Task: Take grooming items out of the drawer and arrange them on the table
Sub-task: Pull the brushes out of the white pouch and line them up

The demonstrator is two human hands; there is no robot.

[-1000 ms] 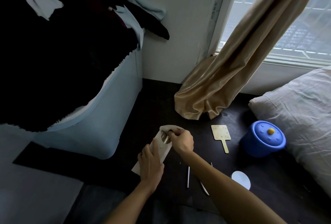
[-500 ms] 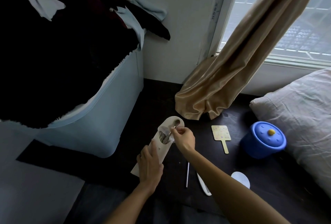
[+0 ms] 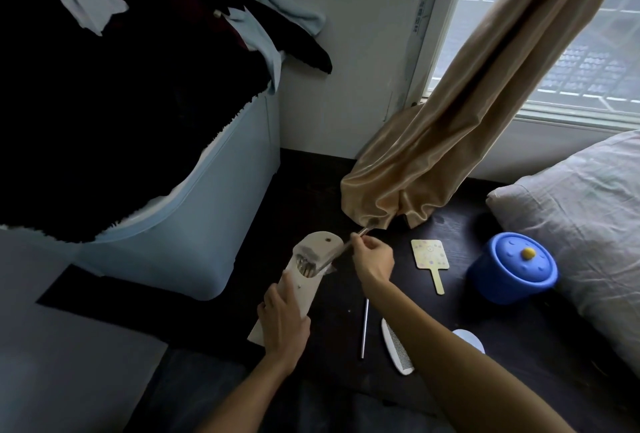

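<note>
My left hand [image 3: 284, 323] grips the lower end of a beige grooming pouch [image 3: 313, 261] with a rounded flap, held above the dark table [image 3: 519, 346]. Several metal tools show in its open mouth. My right hand [image 3: 374, 259] pinches a thin metal tool [image 3: 362, 232], drawn partway out of the pouch toward the curtain. On the table lie a thin metal stick [image 3: 364, 328], a white comb [image 3: 396, 346], a small yellow hand mirror [image 3: 429, 256] and a pale round item [image 3: 469, 339] partly hidden by my right forearm.
A blue lidded pot [image 3: 516, 269] with a yellow knob stands at the right beside a grey pillow [image 3: 581, 224]. A tan curtain [image 3: 433, 155] hangs down onto the table's back. A pale blue bin [image 3: 194, 224] heaped with dark clothes stands at the left.
My right hand has pulled a metal tool up and to the right, out of the pouch's mouth. The pouch flap is now folded back. The comb has come into view.
</note>
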